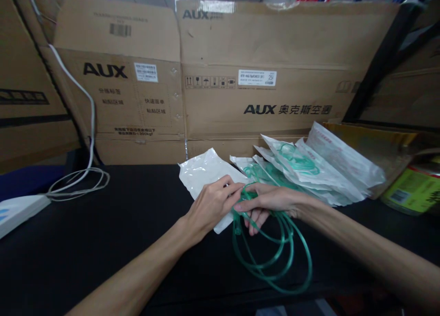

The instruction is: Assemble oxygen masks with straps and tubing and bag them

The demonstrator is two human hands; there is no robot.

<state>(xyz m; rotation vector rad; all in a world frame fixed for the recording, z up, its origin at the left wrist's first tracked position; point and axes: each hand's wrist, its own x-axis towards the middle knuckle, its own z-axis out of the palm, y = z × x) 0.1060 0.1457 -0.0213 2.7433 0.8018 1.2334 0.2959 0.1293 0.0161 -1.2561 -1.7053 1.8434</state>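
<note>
A loosely coiled length of green plastic tubing [307,261] hangs in loops over the front part of the black table. My right hand [264,201] is closed around the upper part of the coil, thumb on top and fingers curled beneath. Beside it, my left hand [216,197] pinches at the same bundle with thumb and fingertips close to my right thumb. A small green connector [237,229] dangles just below the hands. Behind my left hand lies a white plastic pouch [202,169], partly covered by it; whether it is opened I cannot tell.
Several white pouches with green tubing [299,160] are piled at the back right, near a yellow-green tin [412,187]. Large cardboard panels [213,87] stand along the table's rear. At the left are a white power strip [24,210] and its cable [92,123] on the black table [120,229].
</note>
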